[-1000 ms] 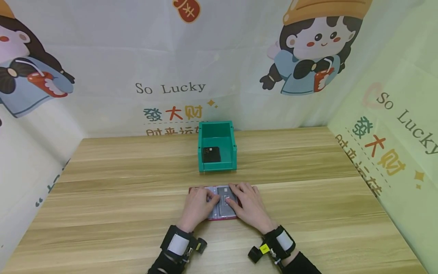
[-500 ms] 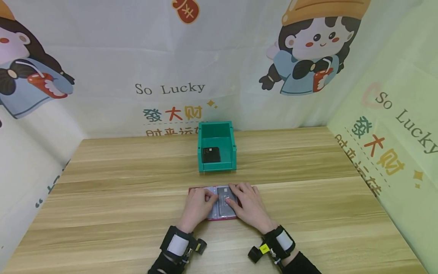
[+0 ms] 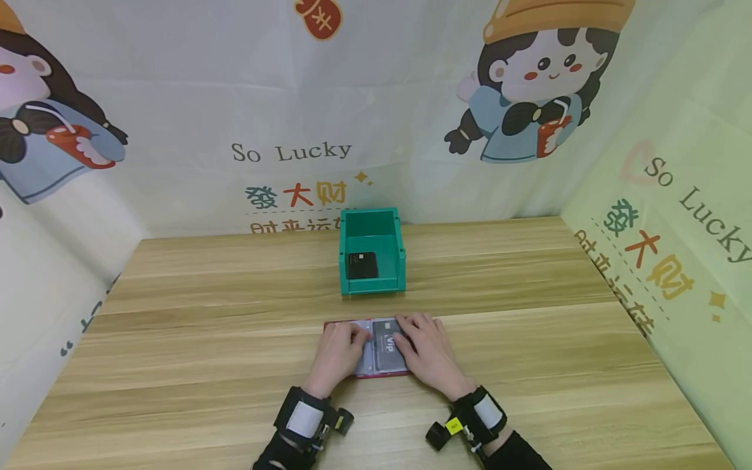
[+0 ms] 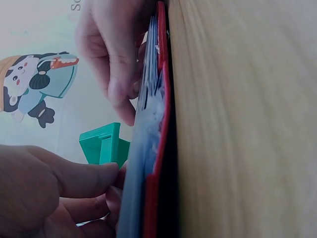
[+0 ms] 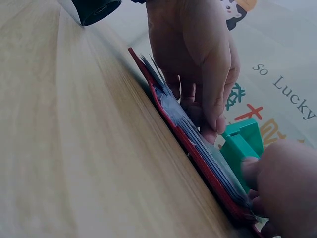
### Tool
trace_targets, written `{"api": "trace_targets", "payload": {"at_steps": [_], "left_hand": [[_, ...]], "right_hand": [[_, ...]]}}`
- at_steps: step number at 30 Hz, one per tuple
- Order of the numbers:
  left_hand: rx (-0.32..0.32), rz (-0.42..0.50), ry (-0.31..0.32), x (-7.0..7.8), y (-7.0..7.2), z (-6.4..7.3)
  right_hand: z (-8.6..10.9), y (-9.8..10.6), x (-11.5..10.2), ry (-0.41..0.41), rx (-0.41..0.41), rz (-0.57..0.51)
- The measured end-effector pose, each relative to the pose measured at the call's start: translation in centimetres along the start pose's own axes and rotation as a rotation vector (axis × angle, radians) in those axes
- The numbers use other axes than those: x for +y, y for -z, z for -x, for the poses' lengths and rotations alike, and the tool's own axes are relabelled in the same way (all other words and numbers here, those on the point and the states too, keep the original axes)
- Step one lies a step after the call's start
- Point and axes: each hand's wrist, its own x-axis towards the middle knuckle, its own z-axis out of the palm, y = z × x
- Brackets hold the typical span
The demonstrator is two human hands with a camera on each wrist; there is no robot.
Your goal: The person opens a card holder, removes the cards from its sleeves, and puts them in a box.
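Note:
A red card holder with clear sleeves lies spread on the table below the green bin. Its right page shows a dark grey card lettered "VIP". My left hand is on the left page, thumb and index tips close together at the sleeves; I cannot tell whether they pinch one. On the right page, my right hand rests with its thumb over the card and its fingers by the upper edge. Seen edge-on in the left wrist view, several sleeves stack above the red cover.
Just beyond the card holder stands the green bin, a black card lying inside it. A printed cloth hangs behind and beside the wooden table. Both wrists wear black camera straps.
My left thumb has drawn back leftward from the middle of the card holder. My right thumb has shifted up and right, uncovering the "VIP" lettering. The bin has stayed put.

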Motion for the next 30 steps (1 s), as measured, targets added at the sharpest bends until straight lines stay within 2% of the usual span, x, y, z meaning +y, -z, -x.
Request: {"api": "trace_targets", "payload": {"at_steps": [4, 17, 30], "left_hand": [[-0.01, 0.001, 0.014, 0.08, -0.04, -0.08], [-0.006, 0.008, 0.01, 0.12, 0.09, 0.09], [-0.015, 0.036, 0.007, 0.24, 0.26, 0.2]], "right_hand": [[-0.01, -0.02, 0.08, -0.019, 0.023, 0.001], [0.24, 0.66, 0.92, -0.082, -0.044, 0.027], [0.11, 0.7, 0.91, -0.081, -0.051, 0.046]]}}
